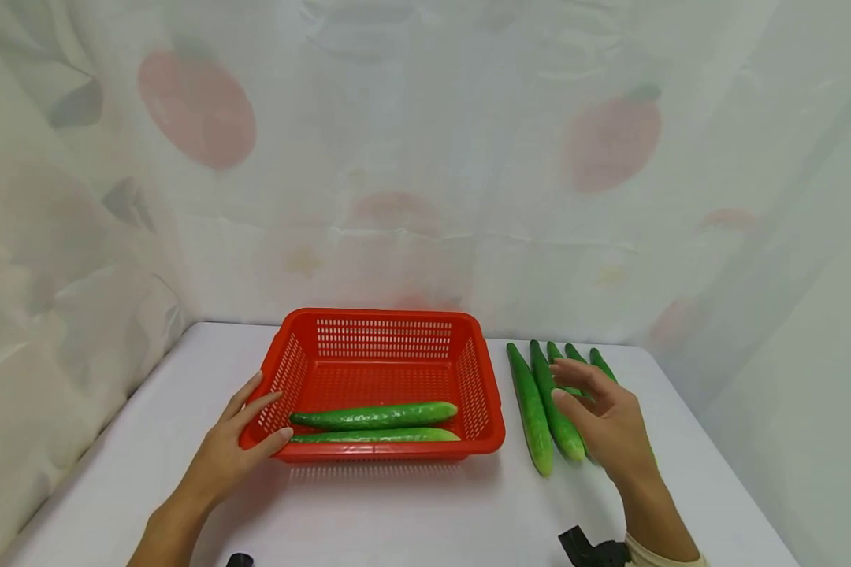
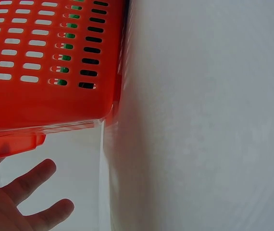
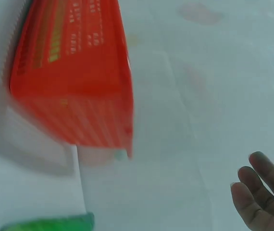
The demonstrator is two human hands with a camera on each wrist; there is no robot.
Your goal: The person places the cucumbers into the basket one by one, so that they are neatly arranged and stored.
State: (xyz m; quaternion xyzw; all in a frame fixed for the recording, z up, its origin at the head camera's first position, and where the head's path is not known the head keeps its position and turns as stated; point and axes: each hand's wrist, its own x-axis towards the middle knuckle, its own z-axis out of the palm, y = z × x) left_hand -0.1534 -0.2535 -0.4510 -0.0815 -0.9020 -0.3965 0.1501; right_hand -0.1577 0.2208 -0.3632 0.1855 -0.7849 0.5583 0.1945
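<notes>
A red plastic basket [image 1: 397, 451] with slotted walls stands mid-table, holding two green cucumbers [image 1: 376, 416] laid side by side near its front wall. At its front left corner my left hand [image 1: 230, 453] rests on the rim, fingers spread and thumb at the front edge. The left wrist view shows spread fingers [image 2: 33, 180] beside the basket's outer wall [image 2: 45, 103]. To the right, several cucumbers [image 1: 529, 409] lie in a row on the table. My right hand [image 1: 610, 421] is above this row with bent, parted fingers, holding nothing, and hides part of the rightmost ones.
The white table [image 1: 397, 520] has a pale curtain [image 1: 425, 157] with fruit prints behind it. More hanging cloth [image 1: 64, 276] borders the left side, and a pale sheet [image 1: 808, 354] the right. A small black object [image 1: 239, 560] shows at the bottom edge.
</notes>
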